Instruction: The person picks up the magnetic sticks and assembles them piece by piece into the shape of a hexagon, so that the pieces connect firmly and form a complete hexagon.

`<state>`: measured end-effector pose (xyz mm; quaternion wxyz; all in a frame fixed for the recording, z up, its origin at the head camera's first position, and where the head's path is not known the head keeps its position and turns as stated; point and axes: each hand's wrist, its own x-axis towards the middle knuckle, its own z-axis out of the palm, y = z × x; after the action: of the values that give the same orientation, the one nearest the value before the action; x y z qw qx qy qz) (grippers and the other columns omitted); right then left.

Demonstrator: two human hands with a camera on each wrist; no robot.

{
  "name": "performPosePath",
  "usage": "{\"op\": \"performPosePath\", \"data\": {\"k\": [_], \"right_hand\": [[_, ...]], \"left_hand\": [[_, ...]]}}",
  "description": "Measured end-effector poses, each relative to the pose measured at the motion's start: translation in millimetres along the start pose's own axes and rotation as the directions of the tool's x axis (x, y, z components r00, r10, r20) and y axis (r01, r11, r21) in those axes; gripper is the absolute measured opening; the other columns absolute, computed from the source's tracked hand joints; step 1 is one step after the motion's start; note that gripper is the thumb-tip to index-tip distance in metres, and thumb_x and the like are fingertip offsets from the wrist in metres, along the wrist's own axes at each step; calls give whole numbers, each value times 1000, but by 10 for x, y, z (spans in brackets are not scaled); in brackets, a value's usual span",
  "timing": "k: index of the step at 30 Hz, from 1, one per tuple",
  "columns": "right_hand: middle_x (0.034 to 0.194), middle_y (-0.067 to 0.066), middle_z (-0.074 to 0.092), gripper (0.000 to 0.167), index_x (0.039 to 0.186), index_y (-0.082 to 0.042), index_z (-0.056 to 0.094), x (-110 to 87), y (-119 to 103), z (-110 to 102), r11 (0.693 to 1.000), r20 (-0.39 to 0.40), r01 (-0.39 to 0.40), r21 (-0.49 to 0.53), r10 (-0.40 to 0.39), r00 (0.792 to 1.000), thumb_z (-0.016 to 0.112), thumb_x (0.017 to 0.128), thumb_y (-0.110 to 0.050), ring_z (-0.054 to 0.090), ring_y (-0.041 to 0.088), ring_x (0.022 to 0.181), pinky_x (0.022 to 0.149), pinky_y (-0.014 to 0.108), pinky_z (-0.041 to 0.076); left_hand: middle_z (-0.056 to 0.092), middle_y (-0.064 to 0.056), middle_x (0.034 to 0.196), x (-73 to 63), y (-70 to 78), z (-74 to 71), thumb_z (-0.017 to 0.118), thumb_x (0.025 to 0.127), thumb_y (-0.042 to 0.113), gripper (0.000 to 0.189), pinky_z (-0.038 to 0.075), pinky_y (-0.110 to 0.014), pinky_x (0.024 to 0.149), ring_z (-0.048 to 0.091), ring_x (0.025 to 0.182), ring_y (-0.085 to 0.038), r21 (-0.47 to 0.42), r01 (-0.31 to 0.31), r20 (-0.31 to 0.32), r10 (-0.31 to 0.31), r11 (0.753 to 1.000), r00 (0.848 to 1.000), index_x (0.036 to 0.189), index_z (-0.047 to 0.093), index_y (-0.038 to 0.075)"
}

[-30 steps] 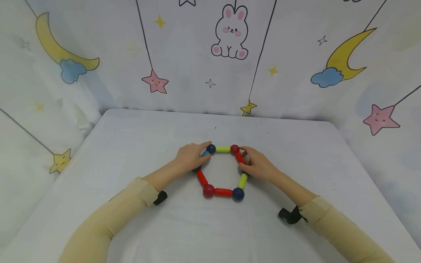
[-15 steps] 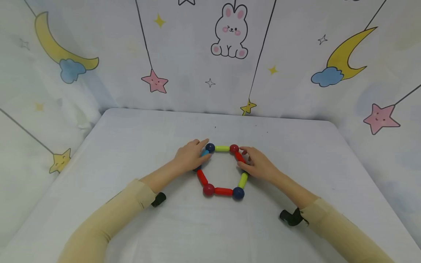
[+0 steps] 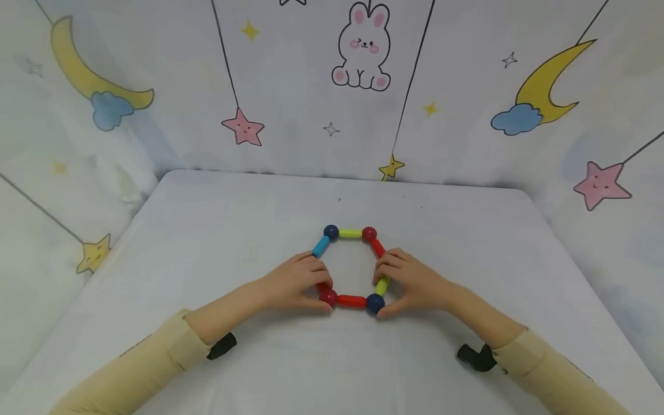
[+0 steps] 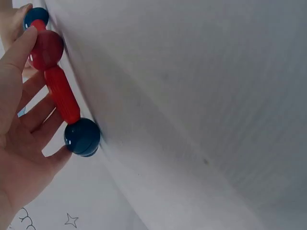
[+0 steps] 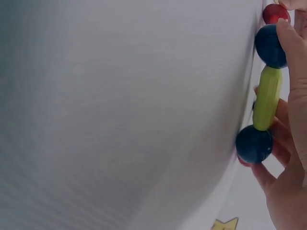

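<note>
On the white table lies a closed ring of magnetic sticks and balls, with a yellow-green stick (image 3: 350, 233) at the far side and a red stick (image 3: 351, 301) at the near side. My left hand (image 3: 290, 283) grips the ring's left side: its thumb touches the near red ball (image 4: 46, 50) and its fingers curl behind a red stick (image 4: 62, 94). My right hand (image 3: 419, 283) holds the right side, thumb on the near blue ball (image 5: 271, 45), fingers around a yellow-green stick (image 5: 267, 98). In the head view the hands hide the ring's two side balls.
The white table (image 3: 233, 225) extends around the ring on all sides. A patterned backdrop (image 3: 290, 69) with moons, stars and a rabbit stands behind it. Black wrist devices (image 3: 476, 358) sit by both sleeves.
Both hands have slid toward the near side of the ring, away from the far blue and red balls. The light blue stick is now largely uncovered. The ring keeps its shape and place.
</note>
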<state>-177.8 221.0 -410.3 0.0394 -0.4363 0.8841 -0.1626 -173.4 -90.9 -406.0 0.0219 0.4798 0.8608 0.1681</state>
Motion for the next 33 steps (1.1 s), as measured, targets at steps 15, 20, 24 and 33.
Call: {"op": "performPosePath", "data": {"k": [15, 20, 24, 33], "right_hand": [[118, -8, 52, 51, 107, -21, 60, -1, 33, 4, 994, 19, -22, 107, 20, 1000, 72, 77, -62, 36, 17, 122, 99, 40, 42], [121, -5, 53, 52, 108, -20, 60, 11, 53, -3, 991, 32, -32, 130, 28, 999, 72, 78, -61, 35, 18, 122, 98, 41, 43], [122, -4, 53, 52, 109, -20, 60, 19, 59, -15, 990, 37, -45, 135, 40, 999, 73, 78, -60, 35, 18, 123, 99, 42, 42], [125, -4, 52, 53, 111, -20, 61, 30, 115, -30, 987, 41, -77, 143, 72, 997, 73, 78, -59, 35, 19, 125, 99, 44, 43]], "left_hand": [[61, 8, 103, 0, -68, 31, 78, 77, 51, 39, 33, -37, 108, 54, 104, -10, -64, 62, -37, -65, 996, 997, 102, 70, 21], [61, 8, 103, 8, -79, 46, 80, 77, 49, 39, 36, -37, 106, 53, 103, -10, -80, 61, -53, -66, 995, 996, 101, 70, 21], [61, 7, 104, 18, -91, 51, 80, 77, 47, 39, 26, -44, 113, 54, 105, -11, -93, 57, -57, -62, 994, 996, 102, 70, 20], [61, 6, 104, 71, -125, 50, 81, 78, 43, 37, 23, -46, 114, 54, 105, -12, -121, 67, -62, -75, 990, 995, 103, 70, 18]]}}
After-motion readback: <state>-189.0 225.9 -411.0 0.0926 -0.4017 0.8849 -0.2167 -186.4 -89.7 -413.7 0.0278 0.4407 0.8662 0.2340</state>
